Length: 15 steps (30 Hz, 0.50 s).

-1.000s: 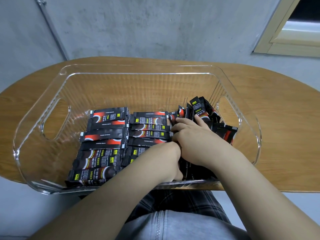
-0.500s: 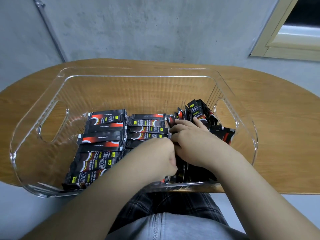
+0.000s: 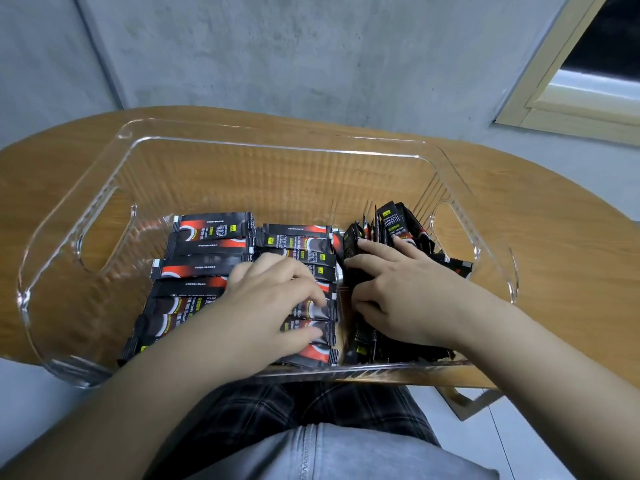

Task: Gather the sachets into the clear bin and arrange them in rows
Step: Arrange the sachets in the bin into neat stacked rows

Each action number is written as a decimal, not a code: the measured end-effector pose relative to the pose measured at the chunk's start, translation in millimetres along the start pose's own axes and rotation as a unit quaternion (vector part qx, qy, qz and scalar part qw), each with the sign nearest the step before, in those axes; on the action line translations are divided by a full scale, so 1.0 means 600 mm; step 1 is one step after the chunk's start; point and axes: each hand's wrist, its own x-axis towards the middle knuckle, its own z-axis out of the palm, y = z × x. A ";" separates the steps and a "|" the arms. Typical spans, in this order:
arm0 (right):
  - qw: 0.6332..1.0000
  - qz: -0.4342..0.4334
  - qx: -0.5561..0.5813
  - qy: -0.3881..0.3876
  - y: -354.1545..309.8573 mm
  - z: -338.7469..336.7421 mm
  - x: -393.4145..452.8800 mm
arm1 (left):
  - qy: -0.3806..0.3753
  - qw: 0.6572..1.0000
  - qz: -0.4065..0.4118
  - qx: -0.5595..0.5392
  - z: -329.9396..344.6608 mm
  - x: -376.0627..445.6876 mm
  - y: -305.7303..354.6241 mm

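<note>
Wooden table [image 3: 540, 216], clear bin [image 3: 284, 147] resting on it

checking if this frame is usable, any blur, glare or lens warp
Head view: left hand slightly motion-blurred; sachets sharp enough to show print; bright glare streaks along the clear bin rim and walls; wide-angle lens bows the table edge.

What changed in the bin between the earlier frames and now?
The left hand pulled away from the right hand and moved left; it now lies spread on the middle row of flat sachets. The right hand stayed on the upright bundle of sachets. The left row and clear bin stayed put.
</note>
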 end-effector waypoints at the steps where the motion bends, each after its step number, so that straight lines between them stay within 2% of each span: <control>1: 1.000 -0.005 -0.001 0.014 0.002 0.004 -0.001 | -0.005 1.000 0.000 0.004 0.002 0.000 0.000; 3: 0.999 -0.012 -0.020 0.047 0.009 0.012 -0.003 | -0.017 1.000 -0.006 0.007 0.006 0.000 -0.002; 8: 0.995 0.011 -0.080 0.053 0.014 0.021 -0.009 | -0.038 0.999 -0.013 0.001 0.008 0.000 -0.001; 10: 0.992 0.021 -0.080 0.094 0.012 0.027 -0.007 | -0.037 0.999 -0.018 -0.006 0.006 -0.001 0.000; 15: 0.989 0.031 -0.091 0.117 0.006 0.037 0.004 | -0.044 0.999 -0.019 -0.014 0.004 -0.002 0.000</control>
